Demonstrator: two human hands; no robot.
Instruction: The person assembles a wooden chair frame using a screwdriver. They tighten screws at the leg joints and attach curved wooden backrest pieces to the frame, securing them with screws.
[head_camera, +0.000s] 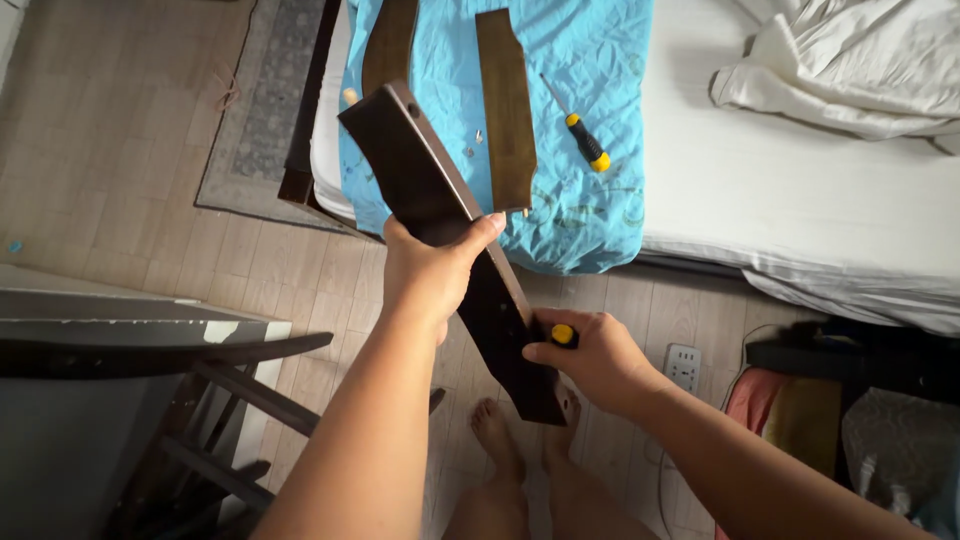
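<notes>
My left hand (432, 268) grips a long dark brown wooden furniture part (415, 175) around its middle, holding it tilted above the floor. Near the part's lower end, my right hand (590, 355) is closed on a small yellow-and-black screwdriver handle (563, 334) pressed against the wood. The tool's tip is hidden. My bare feet (495, 430) show below on the floor.
A bed with a white sheet (800, 180) carries a blue cloth (590, 60) with two brown wooden slats (505, 100), a second yellow-handled screwdriver (583, 140) and small screws. A dark wooden frame (200, 350) stands at left. A power strip (683, 365) and bags lie at right.
</notes>
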